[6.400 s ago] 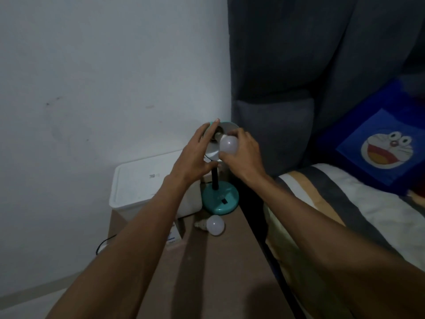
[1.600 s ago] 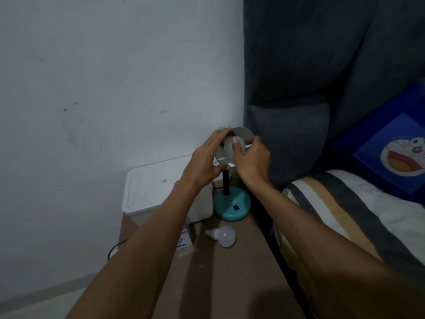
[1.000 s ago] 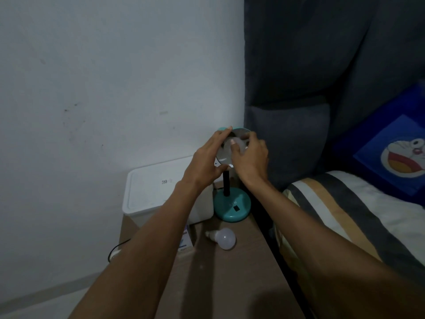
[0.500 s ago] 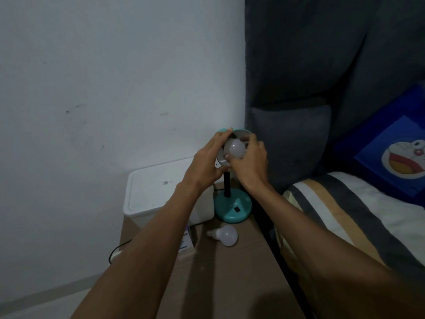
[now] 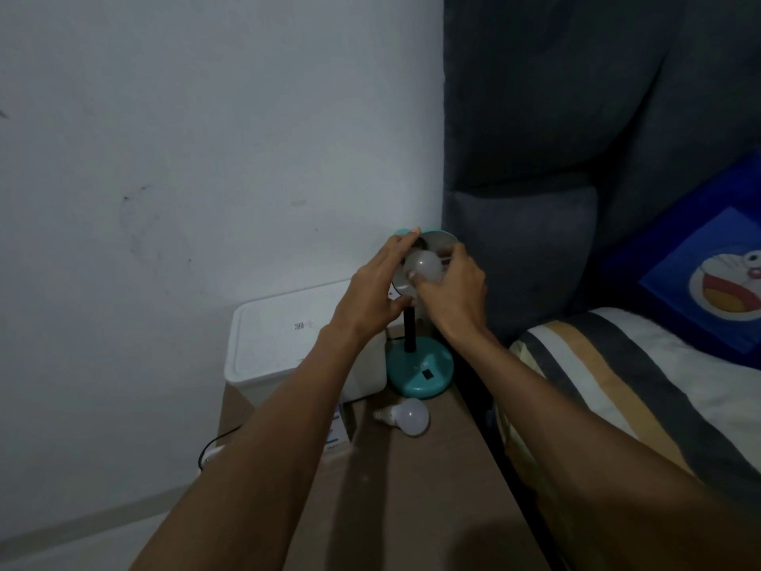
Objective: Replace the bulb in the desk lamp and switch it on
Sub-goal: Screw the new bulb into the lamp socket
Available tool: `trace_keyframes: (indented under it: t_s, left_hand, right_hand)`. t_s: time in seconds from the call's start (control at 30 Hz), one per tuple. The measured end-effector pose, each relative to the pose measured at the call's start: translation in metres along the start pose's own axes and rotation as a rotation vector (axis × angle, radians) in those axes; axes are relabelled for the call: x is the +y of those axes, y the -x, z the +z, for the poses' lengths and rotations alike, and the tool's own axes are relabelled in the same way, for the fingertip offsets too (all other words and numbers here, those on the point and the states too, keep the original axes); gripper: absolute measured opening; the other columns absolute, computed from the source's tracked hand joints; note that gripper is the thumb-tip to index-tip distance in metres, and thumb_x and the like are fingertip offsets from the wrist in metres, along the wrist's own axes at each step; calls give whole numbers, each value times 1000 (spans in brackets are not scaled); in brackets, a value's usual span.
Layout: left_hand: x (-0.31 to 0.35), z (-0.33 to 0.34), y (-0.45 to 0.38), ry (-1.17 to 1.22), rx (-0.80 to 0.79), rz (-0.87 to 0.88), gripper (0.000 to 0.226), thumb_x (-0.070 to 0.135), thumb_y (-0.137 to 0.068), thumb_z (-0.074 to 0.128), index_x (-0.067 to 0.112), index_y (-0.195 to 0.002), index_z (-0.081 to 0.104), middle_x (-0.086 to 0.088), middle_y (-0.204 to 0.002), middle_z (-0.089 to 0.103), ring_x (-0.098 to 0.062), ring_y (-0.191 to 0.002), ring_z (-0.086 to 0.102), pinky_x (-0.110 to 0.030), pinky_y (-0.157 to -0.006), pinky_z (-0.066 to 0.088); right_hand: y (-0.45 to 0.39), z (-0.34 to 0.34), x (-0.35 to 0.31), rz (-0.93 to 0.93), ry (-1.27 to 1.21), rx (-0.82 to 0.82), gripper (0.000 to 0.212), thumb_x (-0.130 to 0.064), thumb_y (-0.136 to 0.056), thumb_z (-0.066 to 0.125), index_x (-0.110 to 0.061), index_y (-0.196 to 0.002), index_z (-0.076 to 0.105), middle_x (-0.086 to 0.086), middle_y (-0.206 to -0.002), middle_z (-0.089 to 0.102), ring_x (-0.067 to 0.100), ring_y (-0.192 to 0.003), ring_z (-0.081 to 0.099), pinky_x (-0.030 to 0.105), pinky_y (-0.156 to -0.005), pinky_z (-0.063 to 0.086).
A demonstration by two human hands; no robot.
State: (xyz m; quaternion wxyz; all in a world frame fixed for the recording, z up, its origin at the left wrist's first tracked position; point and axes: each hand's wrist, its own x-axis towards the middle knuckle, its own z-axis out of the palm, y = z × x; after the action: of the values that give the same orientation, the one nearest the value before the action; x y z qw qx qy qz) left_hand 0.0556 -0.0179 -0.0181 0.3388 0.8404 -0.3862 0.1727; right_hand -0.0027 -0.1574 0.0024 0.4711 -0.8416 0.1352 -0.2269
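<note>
Gripping a white bulb (image 5: 424, 266) inside the teal lamp shade (image 5: 442, 240), the right hand (image 5: 455, 292) closes its fingers around it. The left hand (image 5: 372, 288) clasps the shade's rim. A spare bulb (image 5: 405, 416) lies near the worktop's (image 5: 412, 496) far edge.

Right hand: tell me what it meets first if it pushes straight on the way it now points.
The right hand grips the bulb and points into the lamp shade. Going on, it would likely press the bulb against the shade's inside; depth there is unclear.

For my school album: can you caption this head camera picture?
Right hand fits a white bulb into the teal lamp shade, steadied by the left hand.
</note>
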Motion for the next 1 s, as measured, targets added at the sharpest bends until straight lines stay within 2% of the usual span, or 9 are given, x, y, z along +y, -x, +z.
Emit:
trace_keyframes:
  t_s: [0.1,0.23,0.3,0.4,0.5,0.6,0.73,0.83,1.0]
  left_hand:
    - [0,-1,0,-6,-2,0,99,10,-81,89,14,-163,33,-5,-165,41,-15,-146,45,-6,-115,30]
    - [-1,-2,0,-1,6,-6,100,9,-81,89,13,-163,33,-5,-165,41,-15,-147,43,-8,-117,31]
    - [-2,-1,0,0,-2,-7,101,8,-81,89,15,-164,32,-4,-166,40,-18,-149,44,-17,-119,36]
    - [-2,1,0,8,3,-1,99,7,-82,88,16,-164,32,-4,-166,41,-19,-147,47,-27,-120,42]
    - [-3,0,-1,-7,-1,-14,103,8,-81,89,19,-164,31,-3,-166,40,-15,-147,45,-18,-119,38]
    - [-4,-1,-1,-10,0,-7,103,6,-79,89,18,-164,32,-3,-166,41,-16,-147,45,-8,-116,31]
    - [-2,1,0,5,1,11,99,7,-82,88,16,-164,33,-3,-165,42,-18,-146,48,-13,-116,36]
    - [-1,1,0,8,7,17,96,6,-83,86,14,-163,33,-5,-165,42,-18,-146,48,-15,-117,37]
    - [-3,0,-1,-15,-4,-1,103,5,-80,89,17,-164,31,-4,-166,41,-21,-146,48,-17,-117,38]
  right_hand:
    - [-1,-2,-2,49,-10,42,41,-46,-96,60,-15,-122,53,14,-117,65,31,-105,65,29,-73,46]
    - [0,-2,-4,-6,40,78,37,-45,-99,55,-18,-125,55,13,-123,59,31,-109,60,28,-76,38]
    - [1,-1,-4,-61,16,57,37,-40,-98,58,-21,-130,54,10,-128,52,28,-111,58,28,-79,40]
    - [0,2,-3,-96,22,-5,51,-35,-87,73,-23,-131,51,9,-130,50,26,-111,57,30,-82,47]
    - [-5,1,-1,-1,-17,20,53,-39,-85,75,-16,-127,53,10,-122,63,28,-108,64,34,-83,54]
    - [-7,0,-1,70,-26,24,52,-49,-87,70,-15,-122,53,10,-118,66,29,-104,66,35,-79,55]
    - [-4,3,0,-60,41,-15,67,-45,-82,76,-19,-137,47,11,-132,57,28,-117,58,40,-91,53]
    - [-5,5,1,-174,93,-10,57,-28,-83,77,-23,-134,52,10,-126,62,28,-111,64,40,-90,57]
    - [-8,6,-4,-60,62,3,55,-38,-87,73,-10,-131,55,15,-116,68,32,-102,68,35,-81,57]
